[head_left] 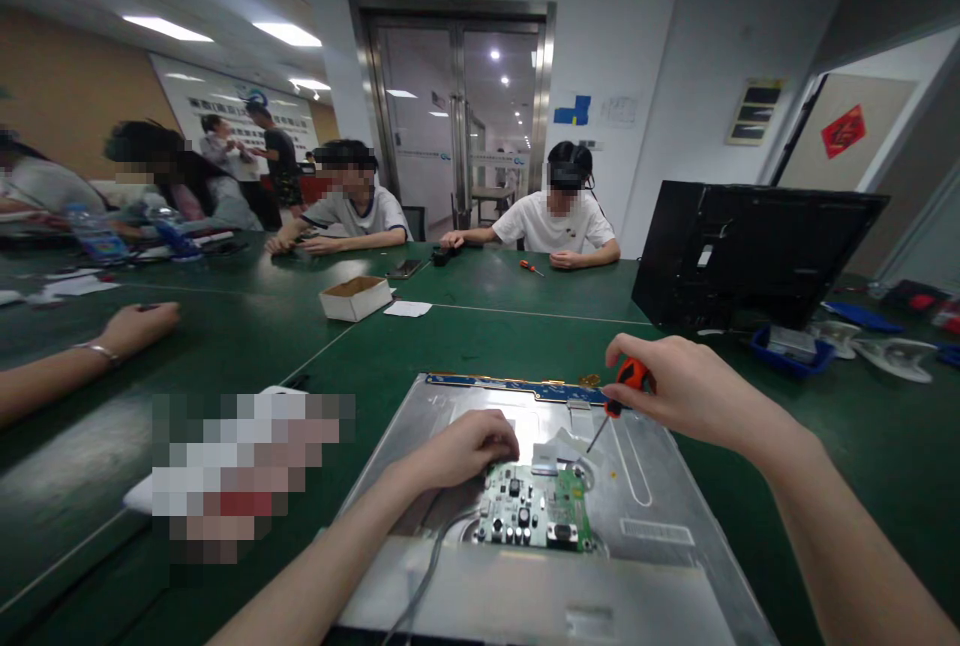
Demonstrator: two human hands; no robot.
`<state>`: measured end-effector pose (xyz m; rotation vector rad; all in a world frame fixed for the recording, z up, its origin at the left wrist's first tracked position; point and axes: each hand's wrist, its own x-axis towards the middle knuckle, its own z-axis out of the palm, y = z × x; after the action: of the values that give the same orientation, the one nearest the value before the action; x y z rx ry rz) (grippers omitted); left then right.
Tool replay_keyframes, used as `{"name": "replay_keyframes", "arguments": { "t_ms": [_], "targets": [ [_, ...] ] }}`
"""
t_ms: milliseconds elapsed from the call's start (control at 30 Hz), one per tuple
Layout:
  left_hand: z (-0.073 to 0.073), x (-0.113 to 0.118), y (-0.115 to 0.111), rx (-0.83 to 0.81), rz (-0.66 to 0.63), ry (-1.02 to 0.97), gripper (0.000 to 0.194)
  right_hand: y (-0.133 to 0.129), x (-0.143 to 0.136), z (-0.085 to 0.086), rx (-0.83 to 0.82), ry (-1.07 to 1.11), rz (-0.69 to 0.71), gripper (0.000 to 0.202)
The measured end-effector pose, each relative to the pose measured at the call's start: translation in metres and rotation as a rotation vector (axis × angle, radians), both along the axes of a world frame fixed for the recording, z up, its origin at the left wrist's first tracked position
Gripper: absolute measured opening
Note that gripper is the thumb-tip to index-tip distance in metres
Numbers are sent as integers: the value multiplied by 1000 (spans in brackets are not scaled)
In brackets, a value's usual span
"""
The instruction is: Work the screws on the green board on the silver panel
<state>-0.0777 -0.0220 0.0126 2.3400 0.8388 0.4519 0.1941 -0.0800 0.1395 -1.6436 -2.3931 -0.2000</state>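
Note:
A screwdriver (632, 375) with an orange and black handle is gripped in my right hand (686, 388). Its thin shaft slants down to the left, with the tip near the upper right corner of a green circuit board (536, 508). That board sits on the metal back of a flat display panel (652, 551). My left hand (469, 448) rests at the board's upper left corner, fingers curled; whatever they pinch, if anything, is hidden. A grey cable (431, 566) runs from the board's left side toward me. Along the panel's far edge lies a narrow blue circuit strip (517, 389).
A black monitor (750, 256) stands at the right, near a blue tray (793, 350). Beyond the panel are a white box (355, 299) and another screwdriver (531, 268). Several people sit around the green table (480, 336); a co-worker's hand (139, 328) rests at left.

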Motion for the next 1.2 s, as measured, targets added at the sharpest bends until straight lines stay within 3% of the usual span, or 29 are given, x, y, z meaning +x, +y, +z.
{"name": "replay_keyframes", "arguments": {
  "t_ms": [633,1033,1200],
  "targets": [
    [1,-1,1,-30,18,-27,21,-1,0,1,-41,8,5,15],
    [0,-1,2,22,101,-21,24,-2,-1,1,-47,-16,20,18],
    [-2,-3,5,80,197,0,26,-2,-1,2,-48,-16,14,18]
  ]
}}
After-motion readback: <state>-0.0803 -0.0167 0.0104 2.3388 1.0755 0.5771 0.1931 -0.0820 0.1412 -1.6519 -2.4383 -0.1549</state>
